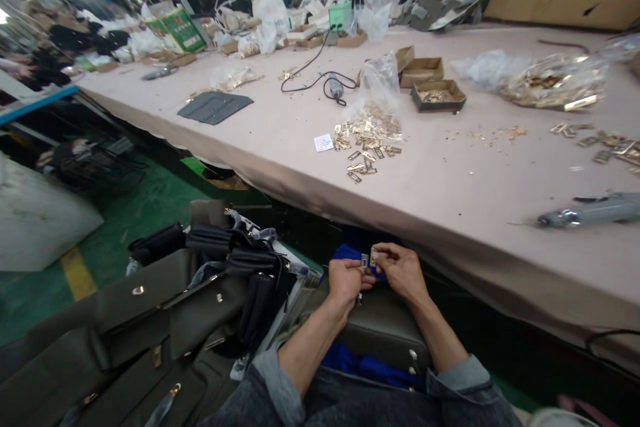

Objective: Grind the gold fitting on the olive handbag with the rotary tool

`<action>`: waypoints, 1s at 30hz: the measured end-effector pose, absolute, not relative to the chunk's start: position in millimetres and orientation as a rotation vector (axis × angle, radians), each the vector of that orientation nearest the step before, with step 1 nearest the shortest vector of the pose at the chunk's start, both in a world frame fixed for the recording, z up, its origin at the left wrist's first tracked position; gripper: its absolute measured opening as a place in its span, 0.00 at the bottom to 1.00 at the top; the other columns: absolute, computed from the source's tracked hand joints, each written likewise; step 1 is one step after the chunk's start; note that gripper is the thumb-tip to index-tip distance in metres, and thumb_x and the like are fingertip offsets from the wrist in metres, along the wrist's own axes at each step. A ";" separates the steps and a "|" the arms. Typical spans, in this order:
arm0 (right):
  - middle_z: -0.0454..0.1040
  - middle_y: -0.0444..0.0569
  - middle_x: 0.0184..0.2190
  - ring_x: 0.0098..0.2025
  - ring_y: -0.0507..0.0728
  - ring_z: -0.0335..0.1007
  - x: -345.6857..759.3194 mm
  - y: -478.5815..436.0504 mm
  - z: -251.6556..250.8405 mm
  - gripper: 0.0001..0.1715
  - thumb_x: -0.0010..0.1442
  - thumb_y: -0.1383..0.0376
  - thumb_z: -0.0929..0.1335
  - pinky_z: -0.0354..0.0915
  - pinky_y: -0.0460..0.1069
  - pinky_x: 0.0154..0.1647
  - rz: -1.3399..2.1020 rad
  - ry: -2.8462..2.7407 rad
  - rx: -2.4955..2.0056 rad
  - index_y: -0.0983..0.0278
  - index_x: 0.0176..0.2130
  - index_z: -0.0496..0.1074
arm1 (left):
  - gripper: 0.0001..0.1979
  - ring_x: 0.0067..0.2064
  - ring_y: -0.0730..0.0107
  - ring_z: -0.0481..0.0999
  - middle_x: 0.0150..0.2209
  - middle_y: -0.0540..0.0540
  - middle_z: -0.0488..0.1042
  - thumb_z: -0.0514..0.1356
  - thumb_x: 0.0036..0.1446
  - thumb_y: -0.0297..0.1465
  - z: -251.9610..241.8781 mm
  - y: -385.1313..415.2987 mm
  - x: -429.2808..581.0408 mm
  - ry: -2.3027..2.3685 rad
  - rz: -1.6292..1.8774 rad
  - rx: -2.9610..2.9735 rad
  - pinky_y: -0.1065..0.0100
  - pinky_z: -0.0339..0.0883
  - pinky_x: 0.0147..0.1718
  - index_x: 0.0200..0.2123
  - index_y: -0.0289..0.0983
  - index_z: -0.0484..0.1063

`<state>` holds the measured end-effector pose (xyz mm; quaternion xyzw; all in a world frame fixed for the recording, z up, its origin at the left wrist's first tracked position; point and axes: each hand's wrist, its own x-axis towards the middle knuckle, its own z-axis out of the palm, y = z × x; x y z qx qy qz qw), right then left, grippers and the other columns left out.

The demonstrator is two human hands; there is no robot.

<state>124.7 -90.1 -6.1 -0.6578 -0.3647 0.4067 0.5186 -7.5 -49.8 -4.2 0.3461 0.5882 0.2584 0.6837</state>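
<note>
In the head view, the left hand (346, 279) and right hand (400, 270) meet over a grey-green bag (383, 327) on the lap, both pinching a small metal clasp (367, 260) between fingertips at the bag's upper edge. A pile of bags (200, 307) lies left of the left hand; loose clasps (367, 140) sit on the table (280, 140) well beyond both hands. Doing this well probably means holding the clasp square, the bag steady.

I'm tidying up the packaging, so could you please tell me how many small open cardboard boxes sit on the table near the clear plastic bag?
3: one brass-filled cardboard box, one behind it, one further left. Others may be hidden.
</note>
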 end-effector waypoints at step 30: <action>0.78 0.54 0.28 0.28 0.60 0.75 121.1 -88.4 -16.9 0.23 0.53 0.52 0.78 0.73 0.51 0.30 1.181 -0.821 -1.459 0.68 0.37 0.81 | 0.08 0.27 0.64 0.82 0.32 0.36 0.81 0.64 0.58 0.28 -3.5 -58.9 -23.4 1.136 0.595 0.807 0.72 0.75 0.25 0.35 0.27 0.81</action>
